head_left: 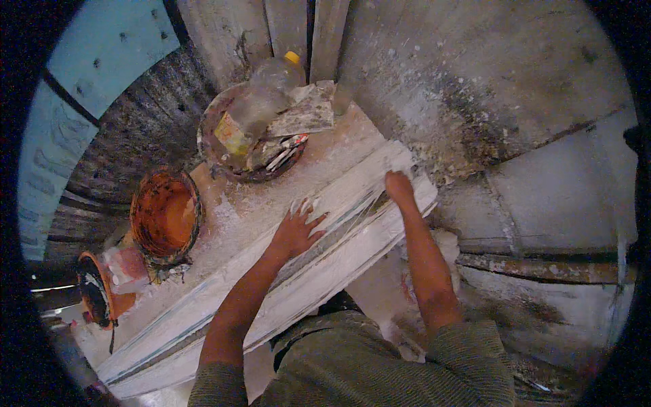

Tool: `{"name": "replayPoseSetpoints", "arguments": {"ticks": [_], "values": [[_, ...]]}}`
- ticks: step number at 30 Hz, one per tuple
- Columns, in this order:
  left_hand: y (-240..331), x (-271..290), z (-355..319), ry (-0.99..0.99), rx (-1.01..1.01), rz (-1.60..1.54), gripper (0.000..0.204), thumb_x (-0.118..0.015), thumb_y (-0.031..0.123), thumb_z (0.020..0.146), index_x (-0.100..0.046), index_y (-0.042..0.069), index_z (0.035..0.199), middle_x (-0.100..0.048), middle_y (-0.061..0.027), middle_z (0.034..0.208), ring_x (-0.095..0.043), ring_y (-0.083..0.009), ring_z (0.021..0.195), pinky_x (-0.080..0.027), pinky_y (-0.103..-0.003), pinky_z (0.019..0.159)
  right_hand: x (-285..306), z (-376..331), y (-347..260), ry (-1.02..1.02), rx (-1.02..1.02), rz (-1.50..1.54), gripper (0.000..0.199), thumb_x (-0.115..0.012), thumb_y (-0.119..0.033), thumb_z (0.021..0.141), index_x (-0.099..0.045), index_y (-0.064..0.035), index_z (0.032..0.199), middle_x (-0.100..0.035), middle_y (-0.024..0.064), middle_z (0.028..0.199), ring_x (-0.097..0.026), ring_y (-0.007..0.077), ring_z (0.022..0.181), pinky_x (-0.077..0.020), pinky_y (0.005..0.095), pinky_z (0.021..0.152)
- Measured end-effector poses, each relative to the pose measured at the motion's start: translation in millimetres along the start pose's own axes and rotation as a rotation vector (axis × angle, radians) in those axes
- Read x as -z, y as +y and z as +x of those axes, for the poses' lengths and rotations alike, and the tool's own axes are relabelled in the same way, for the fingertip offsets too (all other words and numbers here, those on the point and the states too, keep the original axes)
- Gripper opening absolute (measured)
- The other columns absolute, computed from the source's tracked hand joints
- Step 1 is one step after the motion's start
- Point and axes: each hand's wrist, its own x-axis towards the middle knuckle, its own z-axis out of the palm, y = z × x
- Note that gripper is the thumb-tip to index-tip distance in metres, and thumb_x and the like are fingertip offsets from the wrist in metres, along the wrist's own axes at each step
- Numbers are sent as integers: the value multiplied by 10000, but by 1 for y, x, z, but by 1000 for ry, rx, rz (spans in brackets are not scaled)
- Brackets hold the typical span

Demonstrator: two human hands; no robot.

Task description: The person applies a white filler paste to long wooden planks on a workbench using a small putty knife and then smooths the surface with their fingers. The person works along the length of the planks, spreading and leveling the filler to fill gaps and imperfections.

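A long white plaster moulding [271, 271] lies diagonally on a dusty workbench [325, 156], from lower left to upper right. My left hand [297, 227] rests flat on its upper face with fingers spread, coated in white plaster. My right hand [399, 186] presses on the moulding near its far right end, fingers curled down over the surface. Whether it holds a small tool is hidden. Neither hand visibly grips a separate object.
A round pan [224, 129] at the back of the bench holds a plastic bottle with a yellow cap [264, 91], a flat trowel [302, 115] and scrapers. An orange bowl [165, 216] and an orange-rimmed container [98, 288] stand at left. Stained wall and floor at right.
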Motion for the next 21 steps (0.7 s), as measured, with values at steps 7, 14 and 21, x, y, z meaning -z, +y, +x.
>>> {"name": "replayPoseSetpoints", "arguments": {"ticks": [7,14,21], "values": [[8,17,-28,-267,38,64,565,-359,559,1011,-397,308,1516,-405,-154,1531,-214,-347,1498,-168,-592,1192,13,-81,-72,-353,73,344,299,-576,-227,866,-705,13,989,-689,257,1016,-678,402,931,-542,510,862],[43,-7,91,-80,-82,5,532,-385,546,1008,-434,330,1491,-426,-91,1526,-236,-279,1493,-243,-549,1180,2,-45,-52,-335,98,76,256,-592,-196,849,-735,-1,930,-704,215,939,-682,367,917,-539,465,810],[55,-20,176,81,-60,-43,545,-373,552,1014,-443,296,1490,-436,-87,1518,-240,-285,1490,-254,-532,1182,-28,60,67,-217,288,-92,160,-671,-245,786,-735,-101,809,-724,145,801,-698,304,764,-554,437,673]]}}
